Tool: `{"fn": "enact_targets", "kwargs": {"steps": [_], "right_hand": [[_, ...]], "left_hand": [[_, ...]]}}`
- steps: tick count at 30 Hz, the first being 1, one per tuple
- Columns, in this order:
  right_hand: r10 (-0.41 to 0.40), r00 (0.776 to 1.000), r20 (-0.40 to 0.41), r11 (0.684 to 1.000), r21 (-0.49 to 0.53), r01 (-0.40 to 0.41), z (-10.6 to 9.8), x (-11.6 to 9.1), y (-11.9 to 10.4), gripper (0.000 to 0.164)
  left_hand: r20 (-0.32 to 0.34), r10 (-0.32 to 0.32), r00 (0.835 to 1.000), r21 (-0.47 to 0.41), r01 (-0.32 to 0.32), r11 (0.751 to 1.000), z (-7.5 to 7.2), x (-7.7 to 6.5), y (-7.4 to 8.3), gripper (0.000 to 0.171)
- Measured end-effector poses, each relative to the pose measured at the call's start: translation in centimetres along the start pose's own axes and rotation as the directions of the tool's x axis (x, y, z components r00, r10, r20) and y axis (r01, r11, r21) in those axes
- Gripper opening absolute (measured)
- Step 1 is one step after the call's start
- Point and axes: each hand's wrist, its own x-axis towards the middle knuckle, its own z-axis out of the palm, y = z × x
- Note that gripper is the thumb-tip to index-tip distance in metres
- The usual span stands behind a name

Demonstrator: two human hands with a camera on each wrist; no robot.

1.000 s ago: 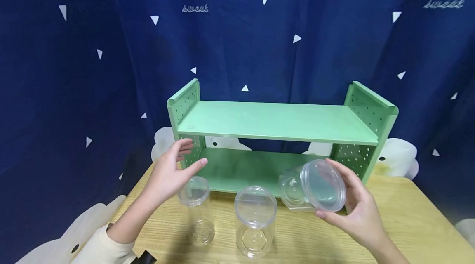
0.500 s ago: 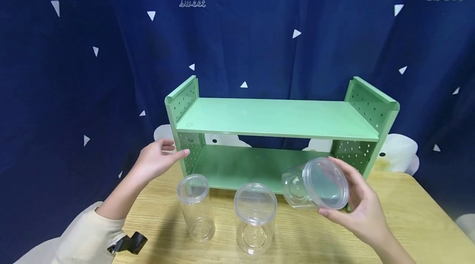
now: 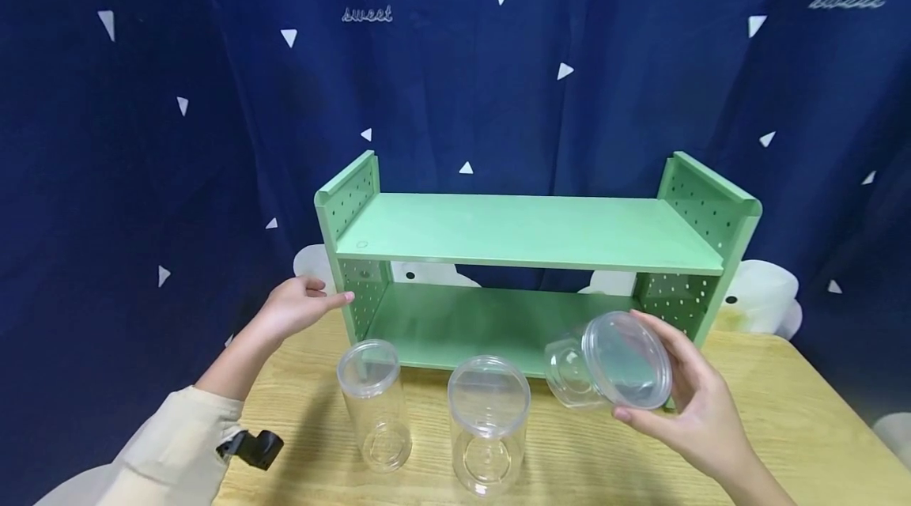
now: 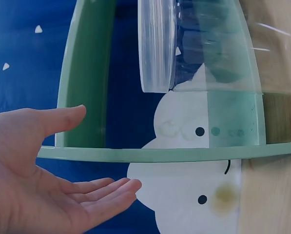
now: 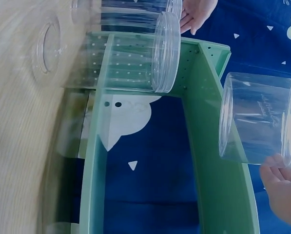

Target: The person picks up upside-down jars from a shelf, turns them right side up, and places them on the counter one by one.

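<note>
My right hand (image 3: 701,415) grips a clear plastic jar (image 3: 572,371) at its lidded end, thumb below and fingers behind. The jar is tilted, base towards the shelf, in front of the lower tier's right part. In the right wrist view the same jar (image 5: 255,117) looks see-through, with nothing visible inside. My left hand (image 3: 290,308) is beside the left side panel of a green two-tier shelf (image 3: 527,231). The left wrist view shows the left hand (image 4: 43,170) with fingers straight and thumb spread, on either side of the panel edge; contact is hard to tell.
Two more clear lidded jars stand upright on the wooden table (image 3: 804,419) before the shelf: a narrow jar (image 3: 384,419) on the left and a wider jar (image 3: 489,443) in the middle. A blue curtain (image 3: 455,55) hangs behind the shelf.
My left hand has moved left, from above the narrow jar to beside the shelf's left panel. The right hand still holds its jar, shifted slightly right.
</note>
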Motion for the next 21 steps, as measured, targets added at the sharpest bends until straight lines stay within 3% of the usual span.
{"fn": "enact_targets", "kwargs": {"steps": [11,21], "right_hand": [[0.026,1.000,0.012,0.999,-0.031,-0.025,0.1,-0.6,0.7,0.096],[0.069,0.997,0.017,0.990,-0.121,-0.067,-0.1,-1.2,1.1,0.094]], "left_hand": [[0.005,0.034,0.999,-0.038,-0.034,0.999,0.1,1.2,-0.2,0.073],[-0.067,0.053,0.996,-0.057,-0.057,0.997,0.7,1.7,0.0,0.059]]}}
